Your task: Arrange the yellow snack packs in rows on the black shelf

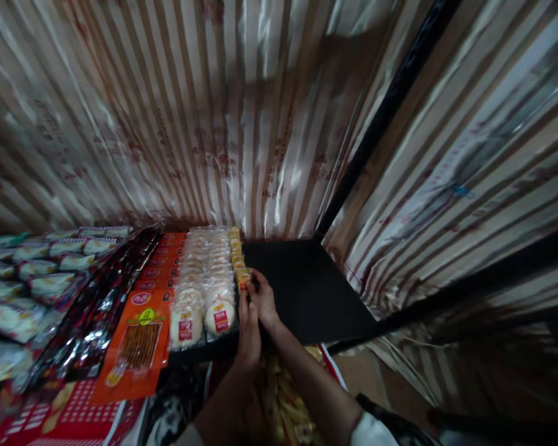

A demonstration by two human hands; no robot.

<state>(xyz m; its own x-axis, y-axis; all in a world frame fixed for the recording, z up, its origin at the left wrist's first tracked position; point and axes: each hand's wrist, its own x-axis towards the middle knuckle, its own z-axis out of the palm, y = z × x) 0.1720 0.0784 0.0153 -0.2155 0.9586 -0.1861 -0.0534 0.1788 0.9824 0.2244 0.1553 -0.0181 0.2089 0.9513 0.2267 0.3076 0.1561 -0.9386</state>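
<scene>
At the near end of a short row of small yellow snack packets [237, 254], both hands meet on one small yellow packet [243, 276]. My right hand [264, 300] is closed on its right side with bent fingers. Below it, my left hand [249, 331] has its fingers pressed together, their tips against the packet's lower part. To the left stand two rows of round, pale wrapped cakes [221, 313] with red labels. The packet's lower edge is partly hidden by the fingers.
A black shelf board [302, 291] extends right of the packets. Orange snack bags [137, 341], dark shiny packs [97, 310] and white wrapped snacks [51, 285] lie to the left. An open bag of yellow packets [283, 402] sits below my arms. Striped sheeting [204, 124] and a black post [376, 136] stand behind.
</scene>
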